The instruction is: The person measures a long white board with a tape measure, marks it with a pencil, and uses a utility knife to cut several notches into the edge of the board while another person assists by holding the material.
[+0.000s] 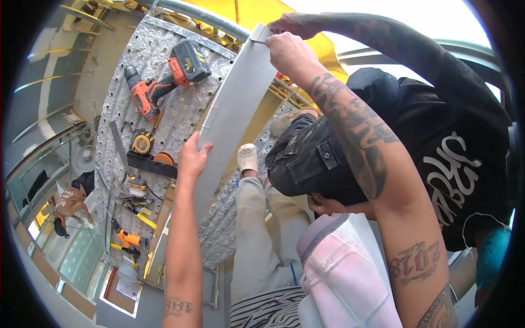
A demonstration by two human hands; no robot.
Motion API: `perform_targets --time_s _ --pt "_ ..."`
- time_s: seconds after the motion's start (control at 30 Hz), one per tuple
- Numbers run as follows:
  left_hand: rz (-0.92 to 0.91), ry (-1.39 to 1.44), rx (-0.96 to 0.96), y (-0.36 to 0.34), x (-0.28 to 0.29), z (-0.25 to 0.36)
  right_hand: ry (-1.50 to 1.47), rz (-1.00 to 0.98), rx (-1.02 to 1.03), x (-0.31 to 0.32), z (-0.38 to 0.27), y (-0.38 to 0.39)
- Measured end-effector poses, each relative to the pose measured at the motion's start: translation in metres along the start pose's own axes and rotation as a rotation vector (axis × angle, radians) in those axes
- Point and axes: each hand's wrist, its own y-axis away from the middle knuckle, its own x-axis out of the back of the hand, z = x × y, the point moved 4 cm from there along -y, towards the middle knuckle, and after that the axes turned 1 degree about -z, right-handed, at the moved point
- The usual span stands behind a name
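Our left hand (193, 157) grasps the left edge of the long grey board (241, 94), its thumb lying against the board's face. Our right hand (290, 53) is at the board's far end, its fingers curled around a thin dark stick (258, 41); that spot is small in our view, so we cannot tell which tool it is. The board slants away from us between our two hands. Just beyond our right hand, a co-worker's hand (286, 23) is at the board's far end too, and the co-worker's black shirt (432, 117) is to the right of the board. Left of the board, on a holed metal platform (159, 48), we see a red and black drill (144, 97), a yellow and black tape measure (143, 142) and, nearer to us, an orange power tool (130, 239). Right of the board there is a white clog (248, 157).
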Motion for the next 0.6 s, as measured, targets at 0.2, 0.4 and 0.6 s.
perform_targets --time_s 0.2,0.4,0.6 --pt "-0.017 -0.017 0.003 0.006 0.011 0.003 -0.026 0.023 0.046 -0.009 0.005 0.030" --pt "-0.016 0.038 -0.048 0.001 0.003 0.000 -0.002 0.009 -0.005 0.001 -0.003 0.016" --pt "0.012 -0.086 -0.045 0.000 0.003 -0.016 0.031 -0.096 -0.040 0.005 -0.009 0.026"
